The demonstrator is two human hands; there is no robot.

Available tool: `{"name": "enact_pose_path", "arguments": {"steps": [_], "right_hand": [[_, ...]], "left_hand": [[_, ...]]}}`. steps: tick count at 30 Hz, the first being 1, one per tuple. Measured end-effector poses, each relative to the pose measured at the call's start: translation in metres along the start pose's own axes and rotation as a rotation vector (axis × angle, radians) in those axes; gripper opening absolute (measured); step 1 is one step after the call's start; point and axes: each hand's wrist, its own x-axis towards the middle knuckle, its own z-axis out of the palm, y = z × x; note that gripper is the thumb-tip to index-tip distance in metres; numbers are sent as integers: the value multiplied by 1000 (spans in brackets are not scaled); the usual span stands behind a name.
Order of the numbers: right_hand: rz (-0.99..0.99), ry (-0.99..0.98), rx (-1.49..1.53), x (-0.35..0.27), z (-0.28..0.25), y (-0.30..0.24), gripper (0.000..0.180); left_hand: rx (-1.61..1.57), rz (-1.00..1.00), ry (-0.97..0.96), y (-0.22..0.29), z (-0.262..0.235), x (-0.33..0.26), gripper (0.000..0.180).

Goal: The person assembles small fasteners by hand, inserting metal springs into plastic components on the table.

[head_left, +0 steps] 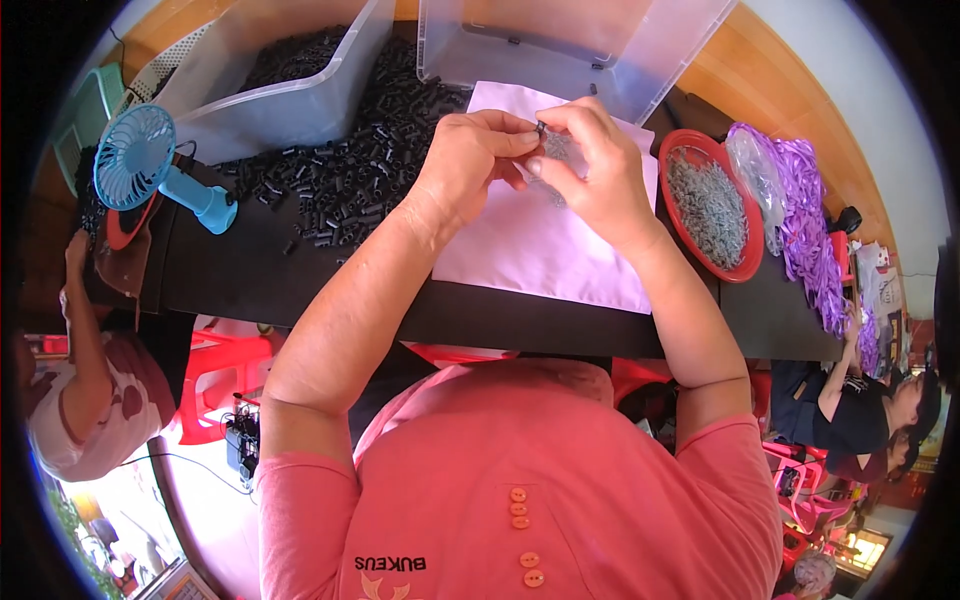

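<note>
My left hand [468, 160] and my right hand [600, 165] meet over a pink cloth [540, 255] on the dark table. Between their fingertips is a small black plastic part [541, 128]. The left thumb and forefinger pinch it from one side, and the right forefinger and thumb close in from the other. Beneath the fingers lies a small heap of grey, translucent pieces [557, 148], partly covered by my right hand. More small grey pieces [708, 210] fill a red bowl [750, 262] to the right of the cloth.
Many loose black tube-like parts [345, 195] spread left of the cloth. Behind them stands a clear bin [300, 125] with more inside; another clear bin [570, 35] lies at the back. A blue fan [135, 160] stands left. Purple ribbons [800, 210] lie right. Other people sit at both sides.
</note>
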Motion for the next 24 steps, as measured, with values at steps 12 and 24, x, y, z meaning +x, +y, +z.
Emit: {"name": "enact_pose_path", "arguments": {"steps": [12,24], "right_hand": [[-321,213,-298,0,4,17,29],[-328,185,-316,-4,0,13,26]], "left_hand": [[-25,-61,-106,5,3,-5,25],[73,-21,-162,8,11,-12,26]]}}
